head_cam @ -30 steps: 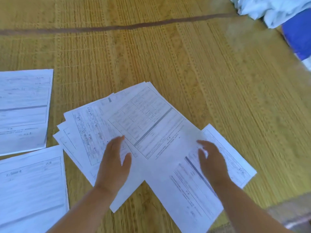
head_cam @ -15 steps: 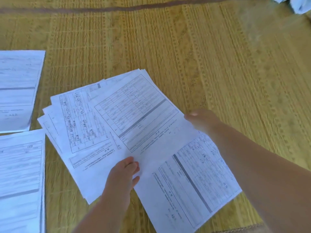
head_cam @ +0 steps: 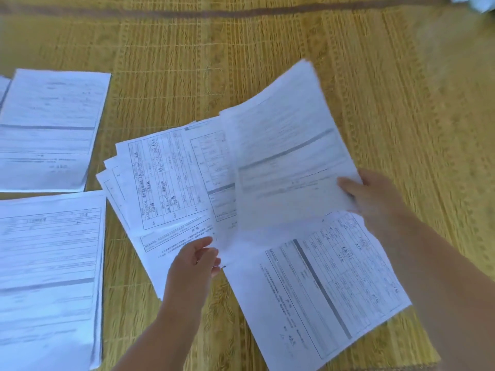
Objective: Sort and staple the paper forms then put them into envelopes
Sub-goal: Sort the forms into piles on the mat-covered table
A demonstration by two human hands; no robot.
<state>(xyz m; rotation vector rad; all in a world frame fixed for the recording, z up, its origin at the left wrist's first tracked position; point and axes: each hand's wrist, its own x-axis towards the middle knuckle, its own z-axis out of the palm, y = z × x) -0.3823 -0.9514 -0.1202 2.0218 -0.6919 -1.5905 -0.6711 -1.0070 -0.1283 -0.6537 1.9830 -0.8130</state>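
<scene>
Right hand pinching the right edge of a blurred form sheet, thumb on top, lifting it tilted above the fanned pile of forms spread on the woven straw mat. Left hand at the pile's near edge, fingers curled against the lower corner of the lifted sheet; cannot tell whether actually gripping. Another printed form lying flat just below the right hand, between both forearms. Two neat stacks to the left, well apart from both hands: far stack and near stack.
</scene>
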